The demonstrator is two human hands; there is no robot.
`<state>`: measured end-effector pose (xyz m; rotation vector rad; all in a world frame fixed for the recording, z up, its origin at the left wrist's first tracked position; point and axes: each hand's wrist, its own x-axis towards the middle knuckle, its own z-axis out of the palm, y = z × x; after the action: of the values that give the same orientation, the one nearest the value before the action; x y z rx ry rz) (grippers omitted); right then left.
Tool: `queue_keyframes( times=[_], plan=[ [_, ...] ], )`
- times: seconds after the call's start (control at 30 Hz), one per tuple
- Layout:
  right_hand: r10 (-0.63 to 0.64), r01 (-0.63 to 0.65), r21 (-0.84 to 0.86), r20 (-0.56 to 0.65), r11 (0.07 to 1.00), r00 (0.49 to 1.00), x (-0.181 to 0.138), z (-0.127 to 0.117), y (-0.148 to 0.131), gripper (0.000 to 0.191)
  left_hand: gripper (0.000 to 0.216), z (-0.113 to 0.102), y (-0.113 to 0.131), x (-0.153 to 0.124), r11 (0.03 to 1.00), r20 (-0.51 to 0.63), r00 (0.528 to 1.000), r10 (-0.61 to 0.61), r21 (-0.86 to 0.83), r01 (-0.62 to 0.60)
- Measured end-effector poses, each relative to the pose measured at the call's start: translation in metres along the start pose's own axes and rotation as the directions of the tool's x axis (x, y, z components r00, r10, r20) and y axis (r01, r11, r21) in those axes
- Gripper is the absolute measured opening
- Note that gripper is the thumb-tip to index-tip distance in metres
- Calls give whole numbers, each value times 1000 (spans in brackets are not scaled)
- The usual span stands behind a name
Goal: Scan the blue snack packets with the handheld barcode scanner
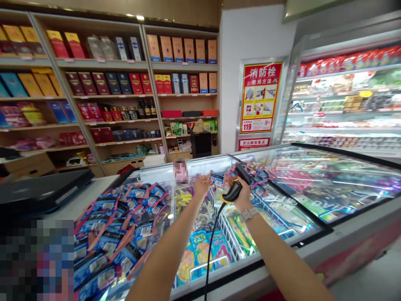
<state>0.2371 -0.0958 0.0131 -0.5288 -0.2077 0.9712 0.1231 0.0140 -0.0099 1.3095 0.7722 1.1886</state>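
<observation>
My right hand grips a black and yellow barcode scanner, whose cable hangs down past the freezer's front edge. The scanner's head points at blue and red packets in the far part of the open chest freezer. My left hand reaches over the freezer beside it, fingers pinched on one of those packets. Both arms stretch out over white wire baskets of wrapped frozen goods.
Blue and red packets lie heaped on the glass lid at left. A closed glass lid covers the freezer's right half. A dark laptop sits on a counter at left. Shelves of boxed goods and a chilled cabinet stand behind.
</observation>
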Motion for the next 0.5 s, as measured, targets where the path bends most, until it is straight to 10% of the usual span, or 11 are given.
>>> queue_keyframes(
  times=[0.2, 0.5],
  plan=[
    [-115, 115, -4, -131, 993, 985, 30, -50, -40, 12, 32, 92, -13, 17, 925, 187, 965, 184, 298, -234],
    [-148, 150, -8, -231, 989, 962, 56, -75, -32, 14, 22, 113, -34, 36, 693, 262, 912, 315, 594, -410]
  ],
)
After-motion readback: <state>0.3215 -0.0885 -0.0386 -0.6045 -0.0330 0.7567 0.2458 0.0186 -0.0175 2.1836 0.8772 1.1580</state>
